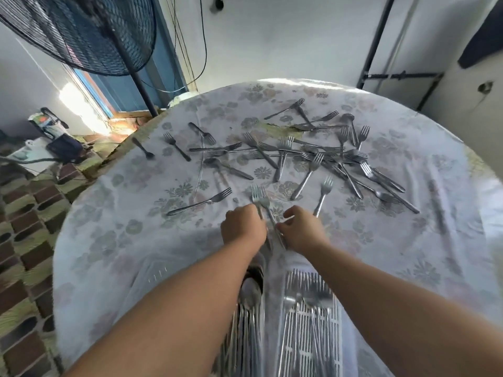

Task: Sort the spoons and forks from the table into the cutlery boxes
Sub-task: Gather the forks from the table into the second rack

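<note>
Your two hands meet just below the centre of the frame over a pair of forks (260, 198) whose tines point up the frame. Your left hand (243, 225) has its fingers curled down around the handles, knuckles toward the camera. Your right hand (300, 229) pinches a handle between thumb and curled fingers just beside the left; exactly which fingers touch the metal cannot be told. Below your wrists, at bottom centre, sits the cutlery box of spoons (251, 300), partly hidden by your left forearm, and just right of it the white slotted cutlery box of forks (310, 317), tines up the frame. One single fork (322, 195) lies just right of your right hand, another fork (200, 204) to the left of your left hand. A tangled heap of forks (313, 153) covers the middle and upper right of the round table (114, 240) with its flowered cloth. A standing fan (89, 31) fills the upper left.
</note>
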Demonstrator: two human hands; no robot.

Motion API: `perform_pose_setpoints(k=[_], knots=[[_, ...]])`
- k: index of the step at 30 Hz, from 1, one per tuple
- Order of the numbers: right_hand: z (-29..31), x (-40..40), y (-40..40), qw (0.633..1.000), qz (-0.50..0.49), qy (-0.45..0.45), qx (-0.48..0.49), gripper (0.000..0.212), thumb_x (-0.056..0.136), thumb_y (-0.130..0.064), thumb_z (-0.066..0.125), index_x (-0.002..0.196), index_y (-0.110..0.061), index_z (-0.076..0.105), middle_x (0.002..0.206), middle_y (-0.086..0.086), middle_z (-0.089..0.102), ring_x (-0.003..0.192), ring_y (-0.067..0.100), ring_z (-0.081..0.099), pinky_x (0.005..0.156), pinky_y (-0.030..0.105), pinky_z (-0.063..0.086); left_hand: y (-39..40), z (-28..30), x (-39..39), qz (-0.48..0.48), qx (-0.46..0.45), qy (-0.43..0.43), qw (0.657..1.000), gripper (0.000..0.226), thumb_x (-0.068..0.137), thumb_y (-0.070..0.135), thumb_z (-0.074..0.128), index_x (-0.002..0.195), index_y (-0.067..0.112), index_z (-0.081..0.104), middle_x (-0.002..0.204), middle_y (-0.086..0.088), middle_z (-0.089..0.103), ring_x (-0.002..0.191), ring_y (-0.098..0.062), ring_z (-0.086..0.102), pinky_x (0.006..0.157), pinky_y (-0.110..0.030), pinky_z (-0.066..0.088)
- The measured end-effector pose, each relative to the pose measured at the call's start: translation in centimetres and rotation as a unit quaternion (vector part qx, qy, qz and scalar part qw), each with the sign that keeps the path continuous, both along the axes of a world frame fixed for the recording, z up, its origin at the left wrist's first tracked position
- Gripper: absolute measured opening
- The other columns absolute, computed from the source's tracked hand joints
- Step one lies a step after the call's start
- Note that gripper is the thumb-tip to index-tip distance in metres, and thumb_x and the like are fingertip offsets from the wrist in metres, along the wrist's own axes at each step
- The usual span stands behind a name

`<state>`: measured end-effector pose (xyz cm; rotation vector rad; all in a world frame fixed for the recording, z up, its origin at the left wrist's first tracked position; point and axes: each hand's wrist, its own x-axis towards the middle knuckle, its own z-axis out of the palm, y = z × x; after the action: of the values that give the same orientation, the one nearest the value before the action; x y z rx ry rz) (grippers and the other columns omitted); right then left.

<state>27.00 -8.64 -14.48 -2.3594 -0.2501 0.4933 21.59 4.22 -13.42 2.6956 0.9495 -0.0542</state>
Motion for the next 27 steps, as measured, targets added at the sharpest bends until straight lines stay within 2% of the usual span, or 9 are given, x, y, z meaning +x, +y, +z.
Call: perform_pose_setpoints(k=[2,5,10,12,16,20,23,25,27], knots=[[-0.5,0.3,1.2,1.000,-0.009,-0.002,-0.017,0.030,0.092,-0.033,0.073,0.117,-0.020,0.064,0.104,0.003,0.074,0.075,0.018,0.065,0.067,0.029,0.054,0.9,-0.7,0.7,0.002,-0.016,0.017,1.000,0.014,0.092,0.033,0.066,0.093,0.020,0.069,0.096,-0.005,0.071,0.091,-0.030,0.066,0.074,-0.037,0.055],[-1.1,0.1,2.5,0.998,-0.018,-0.016,-0.053,0.018,0.086,-0.037,0.074,0.097,-0.023,0.067,0.086,0.001,0.073,0.074,0.025,0.070,0.071,0.038,0.062,1.3,-1.7,1.6,0.014,-0.043,0.020,0.999,0.012,0.091,0.030,0.068,0.097,0.019,0.070,0.101,-0.007,0.073,0.095,-0.032,0.069,0.073,-0.036,0.053],[-0.8,0.3,3.1,0.994,0.017,0.011,-0.110,0.014,0.077,-0.020,0.060,0.072,-0.014,0.072,0.061,0.005,0.069,0.060,0.028,0.069,0.060,0.043,0.064,0.4,-1.8,2.8,0.049,-0.099,0.011,0.994,0.019,0.097,0.015,0.058,0.112,0.011,0.070,0.115,-0.011,0.071,0.108,-0.033,0.068,0.084,-0.039,0.053],[-0.7,0.5,3.3,0.993,0.022,0.027,-0.116,0.015,0.073,-0.014,0.056,0.068,-0.010,0.071,0.062,0.008,0.067,0.060,0.030,0.068,0.058,0.042,0.062,-0.1,-1.6,3.1,0.072,-0.109,0.004,0.991,0.023,0.099,0.014,0.053,0.117,0.010,0.067,0.122,-0.012,0.069,0.115,-0.033,0.065,0.089,-0.040,0.052],[-0.8,0.9,2.4,0.997,-0.011,-0.026,-0.077,0.008,0.089,-0.005,0.051,0.091,-0.005,0.058,0.081,0.010,0.058,0.077,0.032,0.059,0.062,0.033,0.043,-0.4,-1.4,3.3,0.109,-0.090,-0.008,0.990,0.022,0.101,0.010,0.047,0.121,0.009,0.057,0.125,-0.013,0.066,0.118,-0.035,0.060,0.091,-0.045,0.049],[0.1,1.0,-0.2,0.992,-0.118,-0.007,0.032,0.028,0.088,0.008,0.039,0.109,-0.010,0.042,0.082,0.003,0.046,0.073,0.025,0.046,0.061,0.038,0.037,-0.8,-1.8,3.8,0.120,-0.105,-0.008,0.987,0.021,0.099,0.003,0.046,0.117,0.009,0.055,0.116,-0.013,0.069,0.107,-0.035,0.066,0.084,-0.041,0.053],[-0.4,1.8,-2.2,0.989,-0.145,0.001,0.031,0.022,0.092,-0.003,0.041,0.108,-0.018,0.037,0.087,0.005,0.052,0.083,0.032,0.050,0.072,0.040,0.036,-1.5,-1.6,3.9,0.124,-0.131,-0.005,0.984,0.019,0.093,0.004,0.058,0.109,0.012,0.058,0.110,-0.010,0.070,0.102,-0.033,0.068,0.086,-0.042,0.057],[-0.9,2.5,-2.9,0.992,-0.128,-0.013,-0.015,0.010,0.099,-0.017,0.043,0.108,-0.016,0.038,0.102,0.012,0.057,0.091,0.032,0.051,0.077,0.040,0.038,-1.7,-1.4,3.7,0.104,-0.145,0.013,0.984,0.015,0.089,0.009,0.067,0.101,0.014,0.060,0.106,-0.007,0.071,0.098,-0.031,0.069,0.085,-0.041,0.059],[-1.5,3.0,-3.1,0.989,-0.100,-0.044,-0.100,0.024,0.101,-0.030,0.044,0.114,-0.009,0.043,0.117,0.019,0.056,0.106,0.035,0.052,0.089,0.044,0.041,-1.7,-1.4,3.7,0.082,-0.175,0.038,0.980,0.021,0.082,0.019,0.077,0.098,0.014,0.064,0.102,-0.005,0.072,0.095,-0.029,0.070,0.084,-0.039,0.060]])
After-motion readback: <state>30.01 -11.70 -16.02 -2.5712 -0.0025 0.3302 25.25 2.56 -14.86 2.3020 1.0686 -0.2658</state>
